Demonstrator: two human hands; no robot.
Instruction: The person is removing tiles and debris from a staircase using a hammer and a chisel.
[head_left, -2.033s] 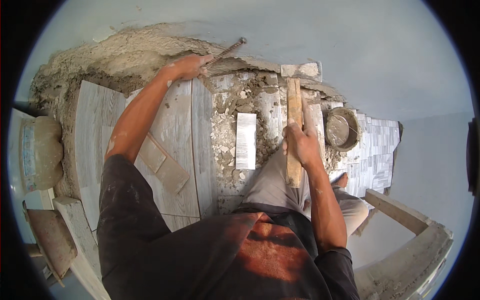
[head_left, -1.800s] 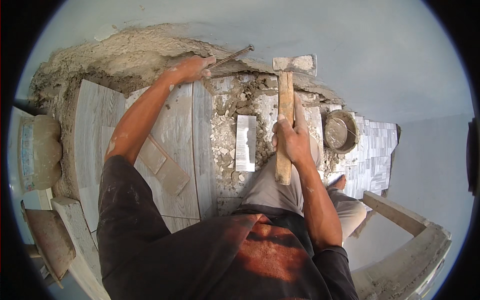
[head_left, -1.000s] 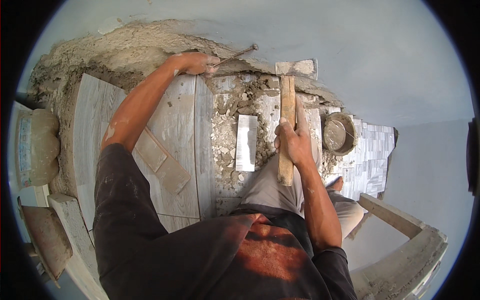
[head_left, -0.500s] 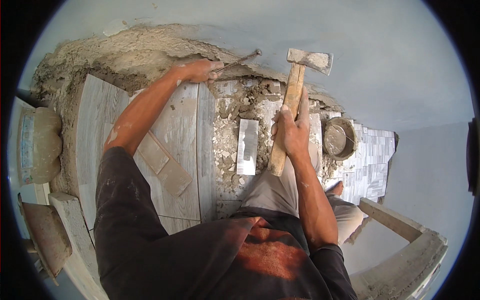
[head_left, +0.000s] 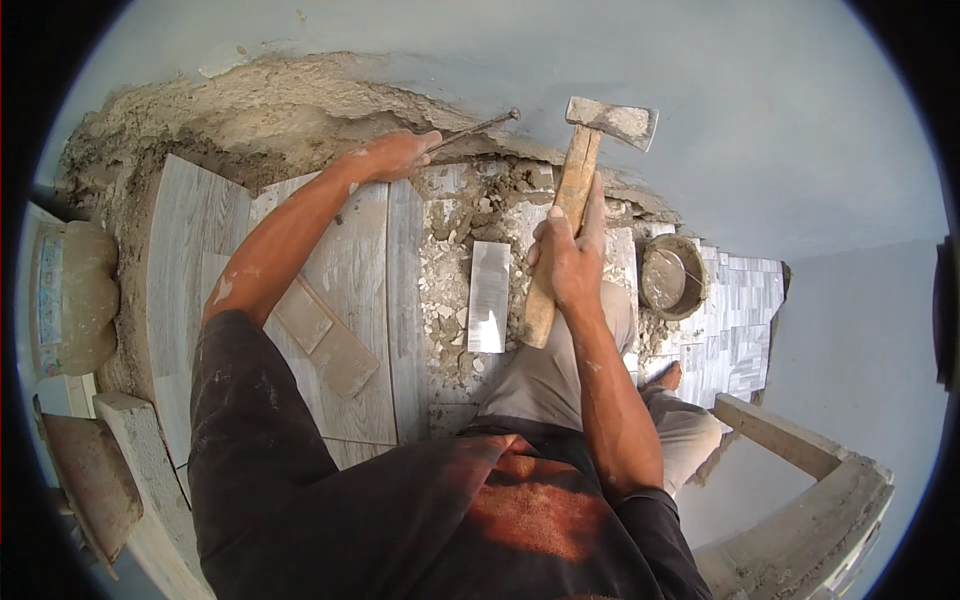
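My left hand (head_left: 398, 156) is closed around a thin steel chisel (head_left: 478, 128) beside the broken lower part of the wall. The chisel's mushroomed end points right, toward the hammer; its other end is hidden by my hand. In my right hand (head_left: 574, 262) is a hammer (head_left: 612, 122) with a worn wooden handle, gripped at mid-handle. One end of its head widens like a blade. The head is raised near the wall, apart from the chisel. Between my arms a shiny rectangular metal blade (head_left: 488, 298) lies on mortar rubble (head_left: 445, 290).
Grey wood-look tiles (head_left: 345, 260) cover the left, with two brown tile pieces (head_left: 325, 335) lying on them. A bucket (head_left: 672, 277) stands right of my knee. Left are a mortar-stained plastic container (head_left: 80, 295) and a rusty pan (head_left: 92, 480); a wooden frame (head_left: 800, 510) is lower right.
My left hand and the chisel have come slightly nearer to me. The hammer's handle end has swung a little left, so the hammer leans more. Both grips stay the same.
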